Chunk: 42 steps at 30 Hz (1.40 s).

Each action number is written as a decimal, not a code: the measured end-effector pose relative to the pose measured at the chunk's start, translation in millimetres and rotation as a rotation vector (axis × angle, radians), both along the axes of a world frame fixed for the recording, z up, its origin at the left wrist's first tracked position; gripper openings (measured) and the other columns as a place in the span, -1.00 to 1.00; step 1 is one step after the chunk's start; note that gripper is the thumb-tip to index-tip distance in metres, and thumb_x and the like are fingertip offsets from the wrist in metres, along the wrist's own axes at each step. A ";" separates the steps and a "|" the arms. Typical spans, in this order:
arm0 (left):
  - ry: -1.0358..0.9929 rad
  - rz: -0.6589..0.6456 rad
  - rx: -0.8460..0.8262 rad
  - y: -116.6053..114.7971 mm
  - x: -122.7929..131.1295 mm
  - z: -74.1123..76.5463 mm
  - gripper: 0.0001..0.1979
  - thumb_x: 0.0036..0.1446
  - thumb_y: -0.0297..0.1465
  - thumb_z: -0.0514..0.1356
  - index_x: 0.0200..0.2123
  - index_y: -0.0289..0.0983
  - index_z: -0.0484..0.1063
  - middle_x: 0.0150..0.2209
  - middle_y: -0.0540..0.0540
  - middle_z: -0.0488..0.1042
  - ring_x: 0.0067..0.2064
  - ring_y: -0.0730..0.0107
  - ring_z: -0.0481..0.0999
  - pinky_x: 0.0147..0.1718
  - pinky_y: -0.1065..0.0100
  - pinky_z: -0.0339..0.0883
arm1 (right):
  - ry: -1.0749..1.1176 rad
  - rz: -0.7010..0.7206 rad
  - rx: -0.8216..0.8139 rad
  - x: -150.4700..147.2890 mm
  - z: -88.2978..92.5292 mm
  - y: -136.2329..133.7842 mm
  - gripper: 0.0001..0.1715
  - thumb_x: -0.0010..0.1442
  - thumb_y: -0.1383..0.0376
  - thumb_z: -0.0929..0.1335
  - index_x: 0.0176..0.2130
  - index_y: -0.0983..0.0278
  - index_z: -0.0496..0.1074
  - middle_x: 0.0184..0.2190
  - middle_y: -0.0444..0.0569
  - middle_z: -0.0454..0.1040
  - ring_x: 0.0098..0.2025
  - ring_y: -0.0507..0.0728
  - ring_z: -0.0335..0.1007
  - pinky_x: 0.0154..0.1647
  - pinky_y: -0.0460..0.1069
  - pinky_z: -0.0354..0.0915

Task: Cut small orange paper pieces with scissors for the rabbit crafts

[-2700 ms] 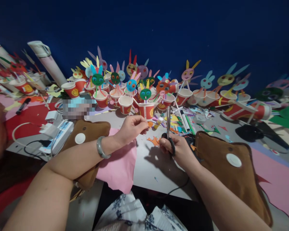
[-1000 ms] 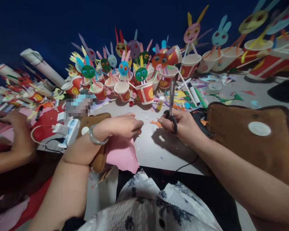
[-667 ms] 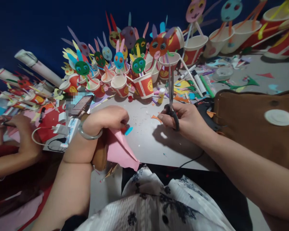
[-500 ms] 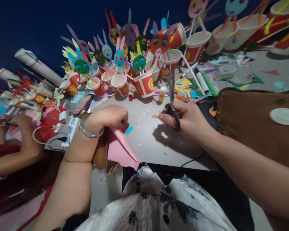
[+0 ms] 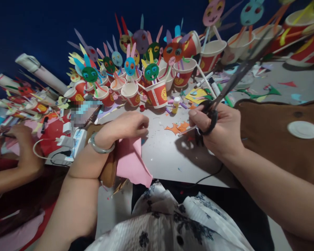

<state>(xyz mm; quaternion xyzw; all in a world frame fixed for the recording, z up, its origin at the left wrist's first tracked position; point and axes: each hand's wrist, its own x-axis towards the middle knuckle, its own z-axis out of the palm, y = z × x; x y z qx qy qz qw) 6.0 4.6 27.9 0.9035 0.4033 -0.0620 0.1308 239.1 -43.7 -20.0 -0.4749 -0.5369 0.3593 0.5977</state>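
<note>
In my right hand (image 5: 222, 129) is a pair of scissors (image 5: 234, 80) with black handles, the blades pointing up and to the right. Close to its fingertips lie orange paper scraps (image 5: 176, 128) and a thin pale strip. My left hand (image 5: 131, 126), a bangle (image 5: 102, 144) at the wrist, is curled with its fingers together over the top of a pink paper sheet (image 5: 132, 162). Whatever is pinched there is hidden. A bit of blue paper (image 5: 144, 141) shows just under those fingertips. The pink sheet hangs over the table's near edge.
Paper cups (image 5: 157, 94) bearing coloured paper rabbit heads line the back. A glue stick (image 5: 175, 105) stands before them, with markers (image 5: 214, 87) and scraps to the right. A brown bag (image 5: 267, 139) lies at right; a power strip (image 5: 78, 143) and another person's arm (image 5: 28, 153) are at left.
My right hand has moved right with the scissors, whose blades now tilt right. My left hand has shifted slightly right, over the blue piece, which is now mostly covered. More orange scraps show.
</note>
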 end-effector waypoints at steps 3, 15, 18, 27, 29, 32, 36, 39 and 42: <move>-0.292 -0.062 0.077 1.7 11.0 -16.8 -0.84 0.10 -0.37 0.13 -0.30 -0.28 0.48 -0.30 -0.10 0.52 -0.29 0.37 0.41 -0.23 0.33 0.17 | 0.033 -0.112 0.131 2.2 2.2 1.6 -0.84 0.07 0.28 0.43 -0.49 0.28 0.41 -0.65 -0.19 0.36 -0.60 -0.02 0.22 -0.55 -0.07 0.17; -0.379 -0.004 0.110 -13.7 44.6 -72.0 -0.81 0.20 -0.40 0.10 -0.16 -0.30 0.42 -0.17 -0.17 0.47 -0.13 0.25 0.40 -0.07 0.23 0.19 | 0.028 -0.125 0.190 2.5 7.0 -0.8 -0.80 0.12 0.31 0.41 -0.51 0.28 0.40 -0.62 -0.16 0.36 -0.56 0.00 0.23 -0.48 -0.05 0.18; -0.329 0.067 0.134 -9.9 50.5 -76.2 -0.83 0.22 -0.37 0.09 -0.21 -0.32 0.42 -0.17 -0.19 0.42 -0.12 0.23 0.36 -0.09 0.21 0.20 | 0.042 -0.104 0.169 2.4 5.8 -1.1 -0.82 0.11 0.33 0.41 -0.50 0.29 0.41 -0.61 -0.16 0.36 -0.55 -0.01 0.22 -0.48 -0.06 0.17; -0.521 0.093 -0.010 0.2 48.2 -74.6 -0.90 0.12 -0.46 0.13 -0.44 -0.31 0.37 -0.34 -0.09 0.37 -0.28 0.36 0.33 -0.24 0.30 0.25 | -0.045 -0.039 0.051 0.6 4.0 -0.7 -0.82 0.10 0.27 0.42 -0.49 0.28 0.41 -0.59 -0.18 0.37 -0.55 -0.01 0.22 -0.47 -0.08 0.19; -0.719 0.108 -0.082 0.4 45.7 -69.9 -0.91 0.11 -0.43 0.14 -0.43 -0.31 0.37 -0.38 -0.06 0.38 -0.31 0.41 0.35 -0.30 0.37 0.25 | -0.069 -0.040 0.013 0.3 3.5 0.5 -0.82 0.09 0.22 0.44 -0.45 0.26 0.43 -0.55 -0.16 0.41 -0.52 0.01 0.26 -0.43 -0.06 0.22; -0.962 0.198 -0.131 -2.7 42.9 -58.5 -0.90 0.11 -0.39 0.17 -0.40 -0.31 0.38 -0.36 -0.06 0.42 -0.29 0.43 0.39 -0.30 0.40 0.26 | -0.099 -0.050 -0.004 0.3 1.6 2.6 -0.79 0.06 0.16 0.47 -0.39 0.23 0.45 -0.48 -0.13 0.45 -0.44 0.07 0.35 -0.36 0.00 0.28; -1.116 0.257 -0.183 -9.3 41.3 -46.4 -0.88 0.10 -0.38 0.20 -0.40 -0.33 0.38 -0.39 -0.05 0.42 -0.32 0.47 0.38 -0.28 0.40 0.26 | -0.144 -0.062 -0.026 -0.7 -1.0 2.6 -0.70 -0.04 0.13 0.52 -0.36 0.22 0.46 -0.40 -0.10 0.48 -0.36 0.12 0.41 -0.28 0.03 0.34; -1.149 0.290 -0.291 -12.3 41.6 -44.2 -0.85 0.09 -0.36 0.21 -0.41 -0.34 0.38 -0.42 -0.04 0.41 -0.37 0.49 0.35 -0.34 0.41 0.23 | -0.155 -0.045 -0.070 -2.4 -1.1 -0.4 -0.67 -0.07 0.13 0.54 -0.35 0.23 0.45 -0.42 -0.10 0.49 -0.40 0.10 0.42 -0.34 0.02 0.37; -1.178 0.309 -0.407 -14.1 42.9 -45.5 -0.82 0.08 -0.32 0.22 -0.40 -0.34 0.37 -0.41 -0.04 0.40 -0.37 0.49 0.33 -0.36 0.42 0.20 | -0.120 -0.007 -0.132 -4.0 -0.6 -3.6 -0.66 -0.05 0.13 0.52 -0.32 0.23 0.44 -0.51 -0.14 0.43 -0.55 0.05 0.35 -0.54 -0.02 0.34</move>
